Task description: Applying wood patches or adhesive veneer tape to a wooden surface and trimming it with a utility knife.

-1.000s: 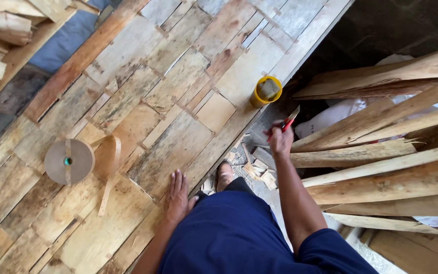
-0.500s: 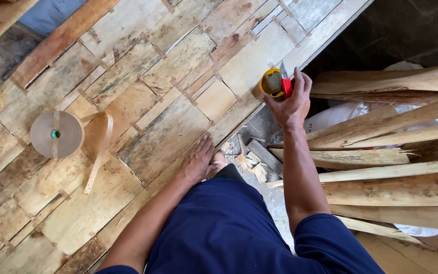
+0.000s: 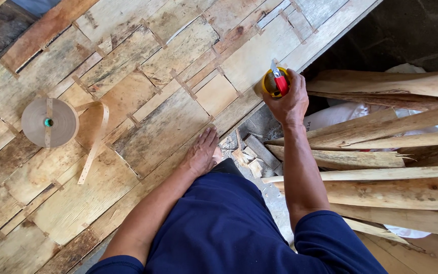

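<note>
My right hand (image 3: pixel 289 101) is closed around a red-handled tool (image 3: pixel 279 81) with a pale blade tip, held over a small yellow tin (image 3: pixel 270 83) that stands near the edge of a sheet of patched wood veneer (image 3: pixel 143 101). My left hand (image 3: pixel 202 151) lies flat, fingers together, on the near edge of that sheet. A roll of brown paper tape (image 3: pixel 49 122) rests on the veneer at the left, with a loose strip (image 3: pixel 93 147) trailing from it.
Long rough veneer strips (image 3: pixel 381 147) are stacked at the right, over white sacking (image 3: pixel 338 114). Small wood offcuts (image 3: pixel 252 157) lie on the grey floor between the sheet and my knee. A dark board (image 3: pixel 41 30) crosses the upper left.
My right hand rose from the floor scraps up to the yellow tin, carrying the red tool. My left hand slid along the sheet's edge. The view shifted closer.
</note>
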